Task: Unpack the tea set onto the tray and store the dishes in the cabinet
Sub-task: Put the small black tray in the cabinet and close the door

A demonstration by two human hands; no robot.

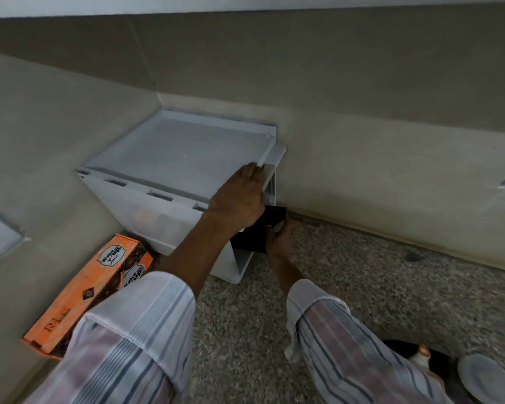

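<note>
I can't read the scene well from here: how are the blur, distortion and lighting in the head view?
Head view: wide-angle bending curves the walls; light is dim and even, no glare; edges smear, so the lidded container is soft; the orange box print is partly legible; the dark item at the right hand lacks detail.

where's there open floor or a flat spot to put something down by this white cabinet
Free: the cabinet top behind the left hand, and speckled floor between cabinet and wall. Crowded: the orange box against the cabinet's left side; the right hand with a black item at its opening.
</note>
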